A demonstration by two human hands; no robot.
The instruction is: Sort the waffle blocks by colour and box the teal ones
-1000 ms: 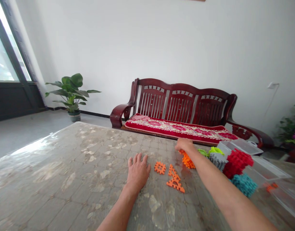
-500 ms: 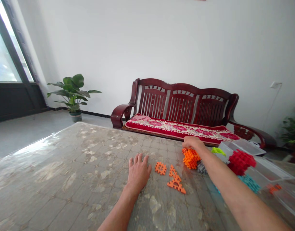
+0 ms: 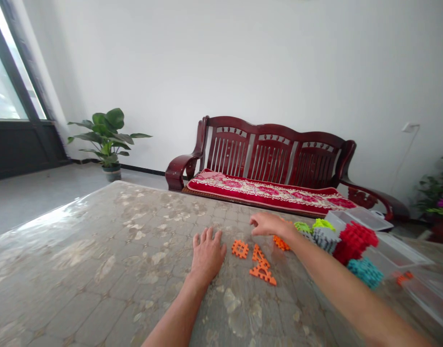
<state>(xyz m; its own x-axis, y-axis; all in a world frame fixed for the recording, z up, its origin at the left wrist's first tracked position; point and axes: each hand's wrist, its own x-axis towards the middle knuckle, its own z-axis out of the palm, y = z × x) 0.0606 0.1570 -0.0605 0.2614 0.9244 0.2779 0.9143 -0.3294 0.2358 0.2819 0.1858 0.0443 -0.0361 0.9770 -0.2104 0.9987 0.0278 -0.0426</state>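
Note:
My left hand [image 3: 208, 253] lies palm down on the table, fingers stretched out, holding nothing. Just right of it is an orange square interlocking piece [image 3: 240, 248]. Beyond that, an orange triangular piece [image 3: 257, 253] and an orange arch-shaped piece [image 3: 267, 276] lie flat, touching or nearly so. My right hand [image 3: 267, 225] is over the table's far side, its fingers curled in; whatever they hold is hidden. A stack of orange pieces [image 3: 280, 243] sits beneath my right wrist, partly covered by the forearm.
To the right stand stacks of grey [image 3: 326, 239], red [image 3: 355, 241], teal [image 3: 365, 272] and lime-green pieces [image 3: 323, 223]. Clear plastic boxes [image 3: 398, 253] lie beyond them. A wooden bench [image 3: 272, 149] is behind the patterned tabletop [image 3: 135, 270].
My right hand has moved left, away from the orange stack, with fingers curled. My left hand stays on the table. The view has shifted slightly.

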